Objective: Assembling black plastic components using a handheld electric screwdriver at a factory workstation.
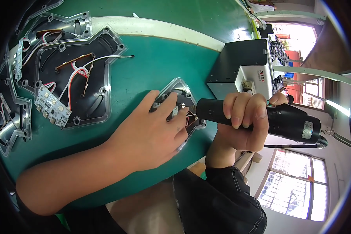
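Note:
Palm down, my left hand (146, 126) lies over a small black plastic housing with a clear rim (179, 86), its bent fingers gripping the part and covering much of it. A narrow light circuit board strip (157, 105) shows between the fingers. In my right hand (247, 117) is a black electric screwdriver (280, 123), held nearly level with the fingers wrapped round its body. Its nose points left, and a thin bit reaches the housing beside my left fingertips. The exact contact of the bit is hard to see.
Larger black-and-clear housings (105, 41) with white circuit boards (52, 106) and loose wires lie at the left on the green mat (144, 58). A black-and-white box-shaped machine (238, 58) stands beyond the screwdriver. A pale ledge (163, 29) crosses the back. The screwdriver's cable (292, 146) trails at the right.

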The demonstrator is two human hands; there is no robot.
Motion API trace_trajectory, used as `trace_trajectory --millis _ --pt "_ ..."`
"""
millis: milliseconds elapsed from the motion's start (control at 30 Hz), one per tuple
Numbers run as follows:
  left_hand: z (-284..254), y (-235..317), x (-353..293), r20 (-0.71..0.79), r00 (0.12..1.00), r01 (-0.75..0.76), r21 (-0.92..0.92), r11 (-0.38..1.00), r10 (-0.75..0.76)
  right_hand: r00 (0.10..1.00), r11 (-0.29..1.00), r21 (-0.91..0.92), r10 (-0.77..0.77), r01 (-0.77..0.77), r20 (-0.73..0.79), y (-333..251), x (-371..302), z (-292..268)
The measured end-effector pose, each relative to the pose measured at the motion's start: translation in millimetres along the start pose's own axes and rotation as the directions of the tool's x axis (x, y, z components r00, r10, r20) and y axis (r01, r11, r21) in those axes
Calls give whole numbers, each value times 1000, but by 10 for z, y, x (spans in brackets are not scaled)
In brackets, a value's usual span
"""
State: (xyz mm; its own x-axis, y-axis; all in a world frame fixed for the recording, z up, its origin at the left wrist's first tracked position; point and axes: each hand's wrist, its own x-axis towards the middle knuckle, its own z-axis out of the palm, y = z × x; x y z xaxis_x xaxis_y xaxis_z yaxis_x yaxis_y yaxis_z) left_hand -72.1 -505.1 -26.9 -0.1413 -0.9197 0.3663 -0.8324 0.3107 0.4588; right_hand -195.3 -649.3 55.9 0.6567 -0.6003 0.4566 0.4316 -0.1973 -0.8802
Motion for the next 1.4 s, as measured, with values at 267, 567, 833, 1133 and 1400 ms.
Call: trace_trajectory --millis 267,567,833,1133,1400 --pt "32 13 6 -31 1000 5 -5 1000 -5 1000 998 -66 6 -6 3 -16 -32 70" --pt "-20 -18 -9 8 1000 6 8 1000 -6 999 978 -208 30 -22 36 -22 -30 258" --pt "-82 -22 20 12 997 -74 -1 997 74 988 956 -292 -27 -19 -154 107 -59 320" --pt "-52 -28 24 -63 988 -140 58 988 144 834 944 -113 -328 311 -444 -579 -39 -465" --pt "-58 -48 31 -53 986 -155 47 987 158 797 937 -306 -314 171 -516 -559 397 -901"
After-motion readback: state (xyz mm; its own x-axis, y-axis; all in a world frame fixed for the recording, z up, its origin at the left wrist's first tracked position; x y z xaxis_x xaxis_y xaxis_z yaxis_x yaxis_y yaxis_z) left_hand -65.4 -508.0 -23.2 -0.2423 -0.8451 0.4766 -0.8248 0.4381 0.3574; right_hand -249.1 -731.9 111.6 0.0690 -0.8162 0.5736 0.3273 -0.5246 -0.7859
